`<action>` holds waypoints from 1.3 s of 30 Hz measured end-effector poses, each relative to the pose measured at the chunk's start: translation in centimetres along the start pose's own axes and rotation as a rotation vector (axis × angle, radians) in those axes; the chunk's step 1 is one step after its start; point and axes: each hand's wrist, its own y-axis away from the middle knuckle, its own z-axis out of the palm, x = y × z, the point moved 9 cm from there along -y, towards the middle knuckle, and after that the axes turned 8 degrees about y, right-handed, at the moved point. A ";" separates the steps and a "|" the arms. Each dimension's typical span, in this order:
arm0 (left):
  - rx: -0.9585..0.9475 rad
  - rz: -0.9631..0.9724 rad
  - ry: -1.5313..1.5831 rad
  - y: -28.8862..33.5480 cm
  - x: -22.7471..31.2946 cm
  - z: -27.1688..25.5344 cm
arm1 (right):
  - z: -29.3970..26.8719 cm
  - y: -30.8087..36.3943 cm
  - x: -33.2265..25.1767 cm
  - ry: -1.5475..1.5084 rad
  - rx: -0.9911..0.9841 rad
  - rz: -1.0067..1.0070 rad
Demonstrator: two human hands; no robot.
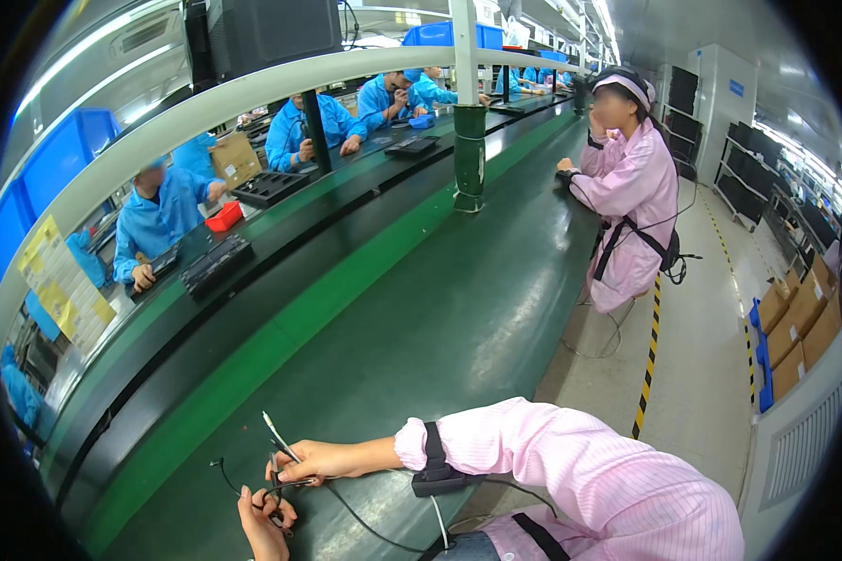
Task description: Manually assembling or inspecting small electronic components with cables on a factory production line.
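Observation:
Above the green bench top, at the lower left, my two hands are close together over a thin black cable. My right hand comes in from the right, its fingers closed on the cable. From the same grip a thin grey-white stick-like piece with a pale tip points up and left; its exact kind cannot be made out. My left hand is just below, with curled fingers around a dark bunched part of the cable. A loose end of the black cable bends out left of both hands.
A long green bench runs away from me, with a dark conveyor strip alongside. A green-wrapped post stands on it. Across sit several blue-clad workers, a red bin and black housings. A person in pink sits farther along.

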 end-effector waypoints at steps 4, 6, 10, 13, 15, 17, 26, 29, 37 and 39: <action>-0.083 0.014 -0.503 0.5 1.0 1.0 | -0.3 -0.3 0.5 0.014 -0.031 -0.041; -0.127 0.058 -0.434 -0.1 0.5 -0.4 | -0.2 -0.4 0.4 -0.018 -0.014 -0.030; -0.056 0.078 -0.233 0.1 0.4 -0.7 | -0.4 -0.3 0.2 -0.093 0.045 -0.019; -0.122 -0.002 -0.309 0.0 -0.2 -0.7 | -0.9 -0.2 0.2 -0.127 0.092 -0.035; -0.158 -0.015 -0.316 -0.1 -0.3 -1.0 | -1.4 -0.2 0.4 -0.144 0.115 -0.052; -0.191 -0.030 -0.324 -0.1 -0.5 -0.5 | -1.8 -0.1 0.4 -0.198 0.145 -0.079; -0.413 -0.366 -0.250 -0.1 -4.3 0.7 | 0.3 -0.4 0.2 0.015 -0.029 0.002; -0.492 -0.438 -0.174 0.1 -5.2 0.5 | 1.7 -0.2 0.0 0.229 -0.153 -0.015; -0.602 -0.382 -0.460 0.9 -5.2 1.9 | 2.0 -0.2 -0.6 0.360 -0.014 -0.008; -0.580 -0.350 -0.427 0.9 -5.1 1.4 | 1.7 0.0 -0.7 0.221 0.053 0.076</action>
